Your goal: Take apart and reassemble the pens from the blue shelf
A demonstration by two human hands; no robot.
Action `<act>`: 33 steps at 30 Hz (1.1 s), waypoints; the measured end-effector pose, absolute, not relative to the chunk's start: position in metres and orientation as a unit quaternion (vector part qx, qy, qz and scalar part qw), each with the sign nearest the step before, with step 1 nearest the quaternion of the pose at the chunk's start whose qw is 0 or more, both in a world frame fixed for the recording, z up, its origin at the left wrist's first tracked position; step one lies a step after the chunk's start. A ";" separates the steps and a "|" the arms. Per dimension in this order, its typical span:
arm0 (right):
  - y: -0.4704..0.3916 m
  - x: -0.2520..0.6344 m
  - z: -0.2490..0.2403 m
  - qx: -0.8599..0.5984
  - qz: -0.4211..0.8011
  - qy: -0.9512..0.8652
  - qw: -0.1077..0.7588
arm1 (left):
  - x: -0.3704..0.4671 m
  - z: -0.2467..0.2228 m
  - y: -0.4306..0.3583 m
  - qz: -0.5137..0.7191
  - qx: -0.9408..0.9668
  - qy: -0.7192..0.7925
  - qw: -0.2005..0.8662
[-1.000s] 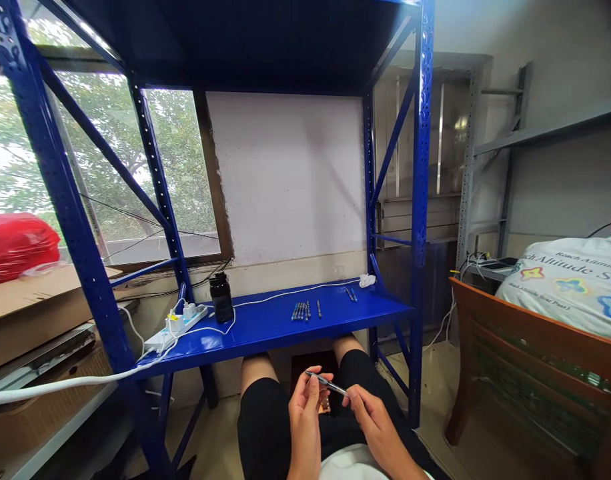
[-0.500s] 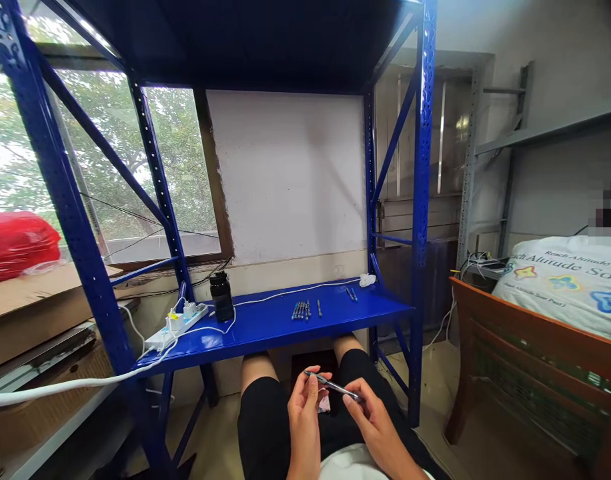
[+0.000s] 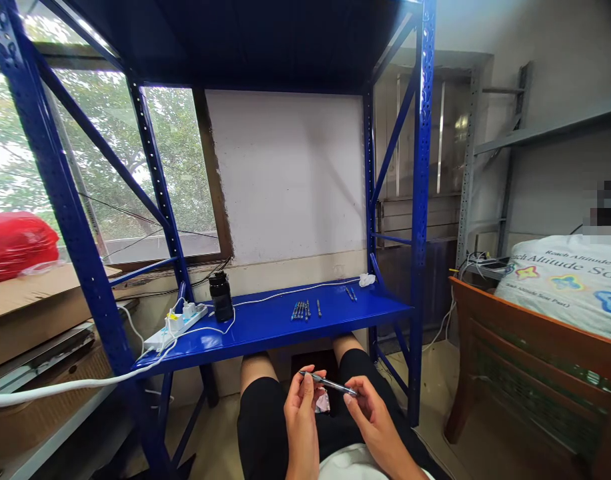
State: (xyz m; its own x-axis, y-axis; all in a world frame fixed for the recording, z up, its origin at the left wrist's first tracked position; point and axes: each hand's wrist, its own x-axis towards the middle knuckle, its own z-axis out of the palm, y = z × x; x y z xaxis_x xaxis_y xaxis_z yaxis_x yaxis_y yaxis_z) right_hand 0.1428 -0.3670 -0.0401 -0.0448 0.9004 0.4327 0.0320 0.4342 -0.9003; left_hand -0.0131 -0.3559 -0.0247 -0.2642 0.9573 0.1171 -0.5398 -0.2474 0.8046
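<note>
A dark, slim pen (image 3: 330,383) is held nearly level above my lap, sloping down a little to the right. My left hand (image 3: 302,400) pinches its left end between thumb and fingers. At the other end, the fingers of my right hand (image 3: 366,405) close round the pen. Beyond my hands, several similar pens (image 3: 300,311) lie side by side on the blue shelf, with a single pen (image 3: 319,307) just right of them. Two more pens (image 3: 351,294) lie farther back on the right.
On the blue shelf (image 3: 265,333), a black bottle (image 3: 221,297) stands left, beside a white power strip (image 3: 178,325) with cables. Crumpled white material (image 3: 367,280) sits at the back right. Blue uprights (image 3: 421,220) frame both sides. A wooden chair (image 3: 530,347) with a printed bag (image 3: 560,287) stands right.
Both hands and the pen have shifted very slightly left. The grip on both ends looks the same, and the pens on the shelf have not moved.
</note>
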 end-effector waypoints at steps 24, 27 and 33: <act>-0.364 0.146 -0.040 -0.385 0.374 -0.626 0.565 | -0.015 -0.026 -0.352 0.744 0.275 0.328 0.513; -0.362 0.147 -0.042 -0.389 0.372 -0.627 0.563 | -0.014 -0.024 -0.353 0.746 0.273 0.325 0.513; -0.361 0.146 -0.043 -0.397 0.386 -0.626 0.549 | -0.013 -0.025 -0.353 0.743 0.276 0.321 0.518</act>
